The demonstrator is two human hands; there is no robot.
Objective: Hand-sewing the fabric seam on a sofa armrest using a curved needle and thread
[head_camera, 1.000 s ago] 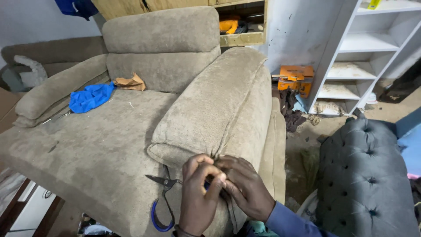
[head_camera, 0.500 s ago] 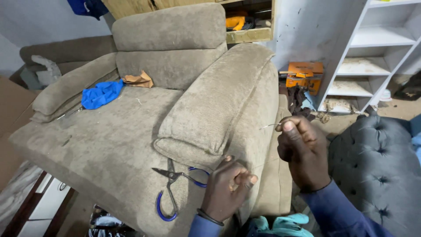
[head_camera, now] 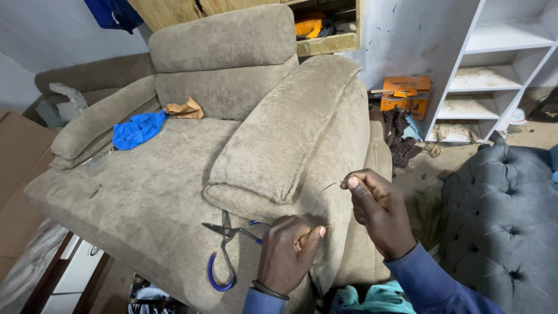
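A beige fabric armchair (head_camera: 174, 192) fills the view. My right hand (head_camera: 378, 209) is raised beside the chair's right armrest (head_camera: 290, 139), pinching a thin curved needle (head_camera: 334, 185) with a faint thread running down toward the seam. My left hand (head_camera: 289, 253) presses its closed fingers on the fabric at the front of the armrest, where the thread enters. Blue-handled scissors (head_camera: 226, 250) lie on the seat front, just left of my left hand.
A blue cloth (head_camera: 138, 129) and a scrap of brown paper (head_camera: 185, 109) lie on the seat near the left armrest. A grey tufted seat (head_camera: 500, 221) stands at the right. White shelves (head_camera: 494, 70) and orange boxes (head_camera: 405, 93) are behind.
My right hand left the seam, where both hands were together, and lifted up and right with the needle, drawing the thread. My left hand stayed on the fabric.
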